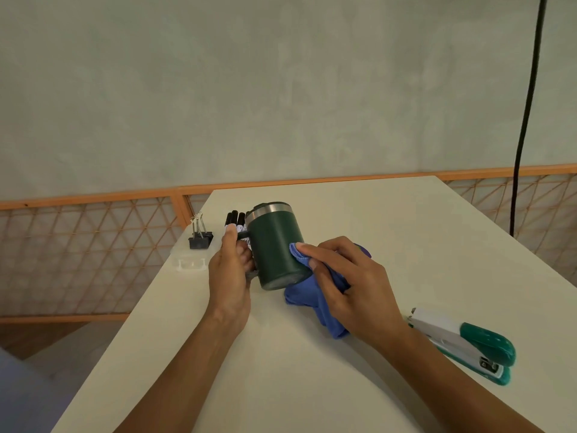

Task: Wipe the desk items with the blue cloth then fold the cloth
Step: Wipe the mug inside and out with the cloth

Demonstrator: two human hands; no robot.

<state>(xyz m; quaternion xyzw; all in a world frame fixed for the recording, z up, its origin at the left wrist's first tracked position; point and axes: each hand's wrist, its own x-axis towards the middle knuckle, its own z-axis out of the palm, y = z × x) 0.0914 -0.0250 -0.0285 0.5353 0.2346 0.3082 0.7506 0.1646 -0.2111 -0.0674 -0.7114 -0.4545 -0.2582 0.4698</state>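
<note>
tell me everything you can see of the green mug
The green mug is a dark, matte-looking cylinder with a silver metal band under its rim and a dark lid on top. It is tilted, its base turned toward the camera, above the left-middle of the pale desk; whether its lower edge touches the desk is unclear. The left hand grips its dark handle on the left side, and the right hand presses the blue cloth against its right side.

Orange lattice railing [93, 200], black cable [527, 110] (hanging), wall [249, 89]
</note>
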